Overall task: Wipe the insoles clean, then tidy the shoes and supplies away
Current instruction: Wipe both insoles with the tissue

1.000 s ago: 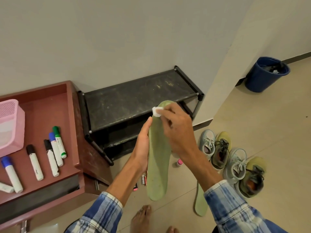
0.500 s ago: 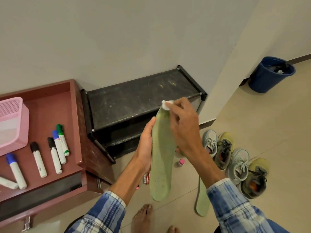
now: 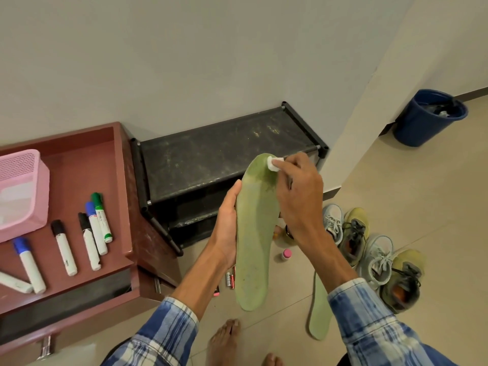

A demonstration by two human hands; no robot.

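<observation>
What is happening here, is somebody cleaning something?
A person is wiping a green insole. The left hand holds it upright by its edge, and the right hand pinches a small white pad against its toe end. A second insole lies on the floor next to four shoes, which are not yet put on the black shoe rack.
</observation>
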